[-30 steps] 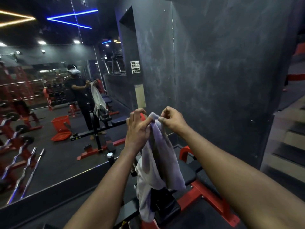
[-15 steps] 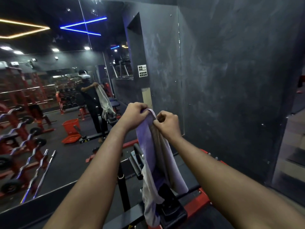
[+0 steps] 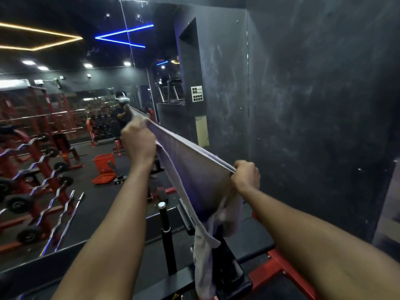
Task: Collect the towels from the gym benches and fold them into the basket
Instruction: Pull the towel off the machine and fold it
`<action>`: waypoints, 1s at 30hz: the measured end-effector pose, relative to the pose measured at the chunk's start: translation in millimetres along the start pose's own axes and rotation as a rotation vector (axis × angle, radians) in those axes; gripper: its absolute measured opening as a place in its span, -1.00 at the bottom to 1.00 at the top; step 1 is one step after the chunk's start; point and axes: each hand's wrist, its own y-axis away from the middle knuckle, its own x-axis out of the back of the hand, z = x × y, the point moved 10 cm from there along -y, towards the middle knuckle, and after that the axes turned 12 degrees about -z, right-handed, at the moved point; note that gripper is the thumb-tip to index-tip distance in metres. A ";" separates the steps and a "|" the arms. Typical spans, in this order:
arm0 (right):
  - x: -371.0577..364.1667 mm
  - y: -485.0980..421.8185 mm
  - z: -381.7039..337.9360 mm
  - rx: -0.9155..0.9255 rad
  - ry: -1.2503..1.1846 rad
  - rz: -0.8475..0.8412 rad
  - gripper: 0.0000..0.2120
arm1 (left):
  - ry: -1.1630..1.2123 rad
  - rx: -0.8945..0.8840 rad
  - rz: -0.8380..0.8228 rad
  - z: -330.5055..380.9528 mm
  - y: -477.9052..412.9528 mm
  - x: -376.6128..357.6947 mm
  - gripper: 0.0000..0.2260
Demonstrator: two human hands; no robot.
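We held the towel [image 3: 194,169] taut by its top corners, left grip [image 3: 138,144] and right grip [image 3: 245,176] both clenched on it, above the counter [image 3: 251,245].

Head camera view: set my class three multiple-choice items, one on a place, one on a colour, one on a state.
1. The basket stands: A on a shelf; B on the floor, to the left; C on a chair.
2. The bench frame is: A red; B yellow; C white.
3. The left hand and right hand hold the towel: A balled up; B rolled; C stretched between them.
Key: B, it sits on the dark floor; A, its bars are red; C, its top edge runs straight from hand to hand.
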 end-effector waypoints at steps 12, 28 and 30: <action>-18.4 -28.3 48.7 0.006 -0.195 -0.119 -0.92 | -0.113 0.236 -0.010 -76.9 -13.5 -6.5 -0.72; -23.3 -39.5 -26.4 0.261 -0.210 -0.253 -0.79 | 0.193 -0.200 -0.471 9.7 46.2 -132.9 -0.83; -35.8 -40.2 -1.0 0.177 -0.195 -0.279 -0.83 | 0.193 -0.124 -0.305 -0.4 32.8 -115.1 -0.86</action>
